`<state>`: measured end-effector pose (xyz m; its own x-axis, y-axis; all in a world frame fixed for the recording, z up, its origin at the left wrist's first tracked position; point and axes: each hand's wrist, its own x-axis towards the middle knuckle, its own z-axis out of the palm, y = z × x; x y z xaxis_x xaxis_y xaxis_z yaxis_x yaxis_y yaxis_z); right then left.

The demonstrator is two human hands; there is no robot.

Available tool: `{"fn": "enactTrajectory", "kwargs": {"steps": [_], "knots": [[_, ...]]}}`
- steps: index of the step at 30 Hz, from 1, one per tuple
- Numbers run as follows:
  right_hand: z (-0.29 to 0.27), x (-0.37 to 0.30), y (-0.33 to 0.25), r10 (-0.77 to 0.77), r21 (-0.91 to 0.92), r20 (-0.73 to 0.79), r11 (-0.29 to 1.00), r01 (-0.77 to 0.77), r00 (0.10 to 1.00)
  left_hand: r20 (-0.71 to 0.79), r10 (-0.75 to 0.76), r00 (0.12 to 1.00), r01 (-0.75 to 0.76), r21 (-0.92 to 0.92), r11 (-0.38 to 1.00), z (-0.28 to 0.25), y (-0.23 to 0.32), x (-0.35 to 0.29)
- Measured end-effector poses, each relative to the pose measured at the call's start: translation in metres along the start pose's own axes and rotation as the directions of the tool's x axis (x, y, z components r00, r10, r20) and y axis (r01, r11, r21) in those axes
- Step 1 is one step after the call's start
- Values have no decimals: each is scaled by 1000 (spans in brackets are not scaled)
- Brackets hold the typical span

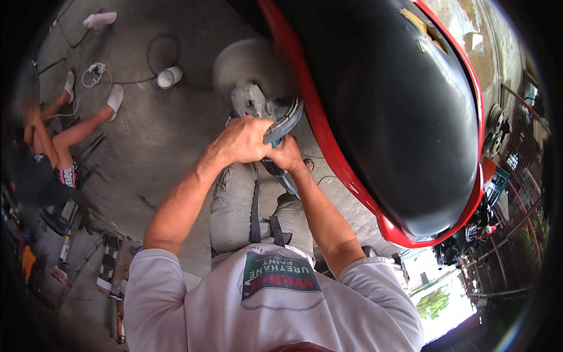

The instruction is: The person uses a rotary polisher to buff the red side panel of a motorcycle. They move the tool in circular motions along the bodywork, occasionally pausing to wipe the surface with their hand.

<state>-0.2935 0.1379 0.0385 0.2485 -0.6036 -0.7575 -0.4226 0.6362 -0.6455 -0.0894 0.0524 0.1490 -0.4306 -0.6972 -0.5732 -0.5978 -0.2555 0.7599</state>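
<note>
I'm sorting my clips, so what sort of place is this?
Probably a motorcycle repair shop: there's a red-trimmed black seat, a power tool with a large disc, and a concrete floor.

The power tool (249,101), in the upper middle of the frame, has a head of dull grey metal. Its disc (243,63) is pale and looks matt; because of the blur, the material cannot be told. On the right, the red panel (326,138) is smooth and glossy, and the black seat (399,117) has a smooth skin with a soft shine. The floor (158,158) looks like matt, stained concrete. The shirt (217,299) and the trousers (231,205) are of matt cloth.
</note>
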Motion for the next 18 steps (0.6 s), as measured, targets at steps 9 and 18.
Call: {"fn": "enactTrajectory", "kwargs": {"steps": [9, 18], "knots": [[14, 115, -137, -24, -89, -95, 996, 16, 995, -103, 2, 995, -1, 15, 1000, -137, -49, 76], [6, 32, -152, 206, 60, -32, 977, -204, 978, 58, -32, 998, 27, 77, 997, -132, 15, 55]]}}
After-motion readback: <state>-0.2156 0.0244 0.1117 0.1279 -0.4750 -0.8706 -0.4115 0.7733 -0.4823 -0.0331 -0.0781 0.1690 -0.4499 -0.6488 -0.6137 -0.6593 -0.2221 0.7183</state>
